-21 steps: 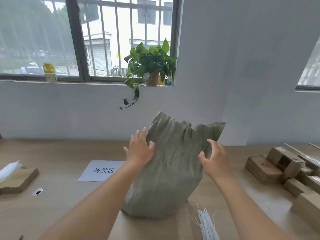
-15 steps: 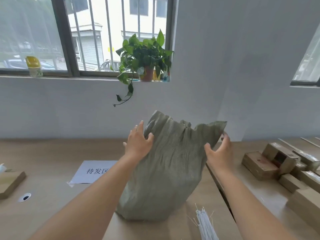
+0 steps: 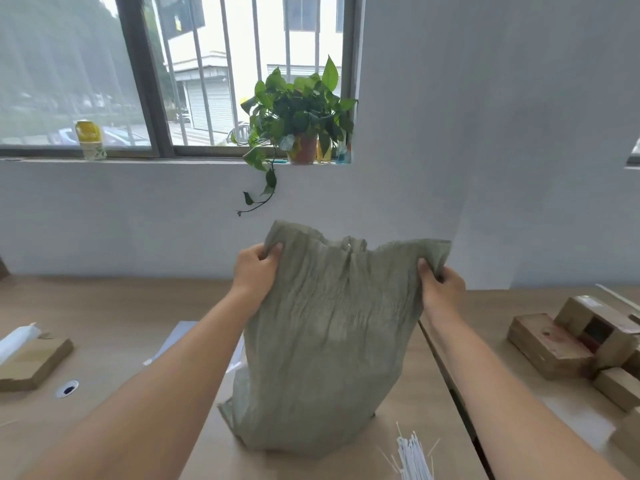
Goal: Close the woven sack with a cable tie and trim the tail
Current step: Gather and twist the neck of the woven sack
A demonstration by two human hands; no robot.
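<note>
A grey-green woven sack (image 3: 329, 341) stands upright on the wooden table (image 3: 114, 306), its mouth open and wrinkled at the top. My left hand (image 3: 254, 273) pinches the sack's upper left corner. On the other side, my right hand (image 3: 440, 285) grips the upper right corner. A bundle of white cable ties (image 3: 414, 459) lies on the table just in front of the sack, to the right. No cutting tool is visible.
Cardboard boxes (image 3: 568, 341) are stacked at the right. A flat box with a white roll (image 3: 24, 355) sits at the left, beside a small round hole (image 3: 67, 389). A white paper sheet (image 3: 180, 341) lies behind my left arm. A potted plant (image 3: 298, 123) stands on the windowsill.
Both hands slid from the sack's sides up to its top corners and closed on the fabric. The camera view shifted slightly.
</note>
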